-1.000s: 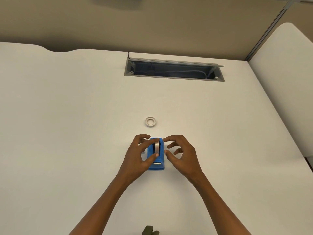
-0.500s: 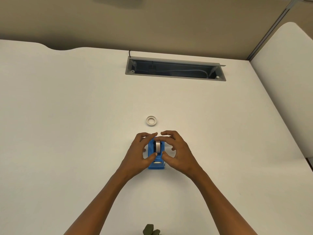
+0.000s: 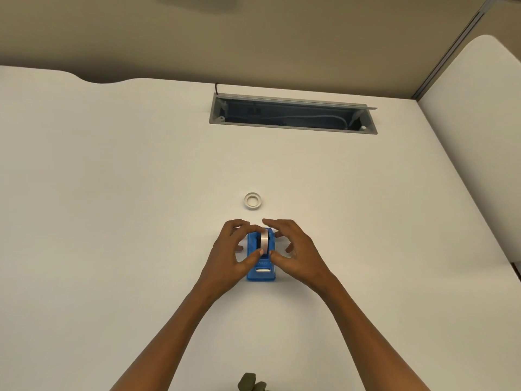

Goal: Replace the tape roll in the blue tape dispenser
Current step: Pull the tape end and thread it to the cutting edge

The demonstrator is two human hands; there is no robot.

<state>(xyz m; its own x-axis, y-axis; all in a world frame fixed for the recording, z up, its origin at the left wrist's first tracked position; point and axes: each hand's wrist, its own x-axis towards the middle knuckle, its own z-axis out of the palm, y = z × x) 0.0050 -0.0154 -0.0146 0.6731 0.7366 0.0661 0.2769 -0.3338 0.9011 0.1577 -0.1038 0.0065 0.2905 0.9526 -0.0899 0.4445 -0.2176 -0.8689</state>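
Fingers (image 3: 255,255) around dispenser's tape roll (image 3: 264,239)

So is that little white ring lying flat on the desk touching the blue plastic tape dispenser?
Apart. The head view shows the white ring lying beyond the blue tape dispenser, with a clear strip of bare white desk between them.
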